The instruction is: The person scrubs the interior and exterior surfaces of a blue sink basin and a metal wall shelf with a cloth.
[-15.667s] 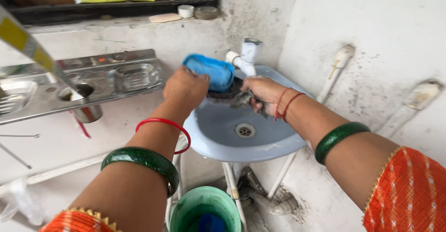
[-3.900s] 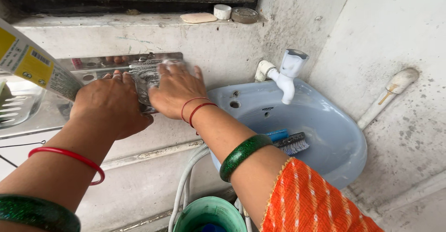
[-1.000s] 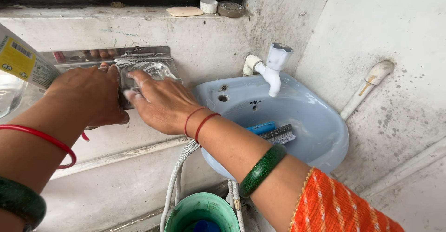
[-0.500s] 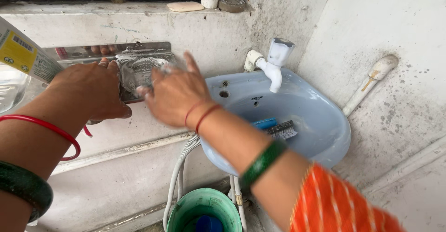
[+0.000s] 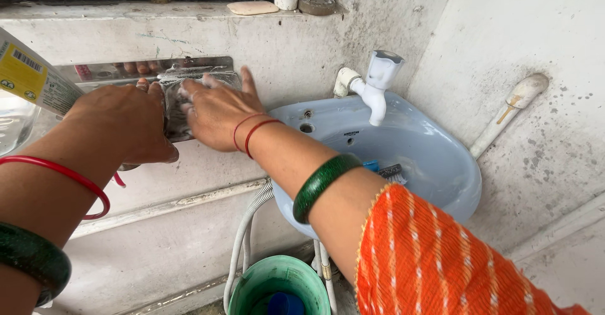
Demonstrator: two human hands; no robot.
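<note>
Honestly, the risky bit here is all on the wall. Starting from the left: the left hand (image 5: 126, 122) is curled over the front edge of the steel wall rack (image 5: 107, 72), fingers wrapped on it as if bracing it, and the right hand (image 5: 214, 110) lies flat and spread on the rack's soap-dish end, fingers open, nothing held that I can see, with white suds around the fingertips. Wet soapy steel plus thin edges, so my guess is a slip could drag a finger along an edge, or a hard push could loosen the rack's fixing to the wall. Further right, a brush with a blue handle (image 5: 386, 169) lies loose in the pale blue basin (image 5: 441, 163) below the white tap (image 5: 377, 85), partly hidden by the forearm; the elbow could knock it. Below, a green bucket (image 5: 277, 286) sits under the basin, so drips may miss it.
</note>
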